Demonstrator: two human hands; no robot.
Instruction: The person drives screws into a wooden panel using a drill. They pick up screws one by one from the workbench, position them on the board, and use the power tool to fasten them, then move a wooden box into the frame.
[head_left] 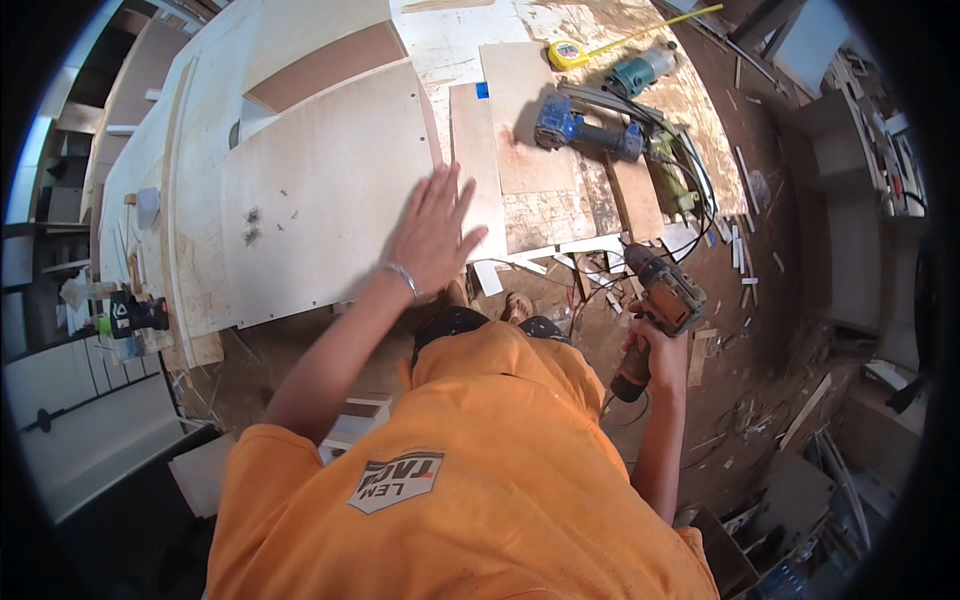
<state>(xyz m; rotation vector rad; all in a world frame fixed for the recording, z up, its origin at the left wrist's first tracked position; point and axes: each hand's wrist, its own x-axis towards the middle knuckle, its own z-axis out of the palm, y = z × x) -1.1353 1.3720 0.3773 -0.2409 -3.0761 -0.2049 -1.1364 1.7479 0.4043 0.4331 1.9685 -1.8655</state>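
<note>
My left hand (pixel 432 230) lies with its fingers stretched out at the right edge of a large pale wood panel (pixel 330 190) on the workbench. Small dark screw heads dot the panel's margins, and a dark smudge marks its left part. A narrow wood strip (pixel 474 150) with a blue patch runs just beyond my fingertips. Off the bench's right front side, my right hand (pixel 655 350) is wrapped round the handle of an orange and black cordless drill (pixel 665 290). The drill points up and away from me; its bit cannot be made out.
A blue nail gun (pixel 585 128), a teal power tool (pixel 640 70) with a black cord and a yellow tape measure (pixel 568 54), its blade pulled out, lie at the bench's right. Offcuts (pixel 590 275) litter the floor. Another black tool (pixel 135 314) sits at the left edge.
</note>
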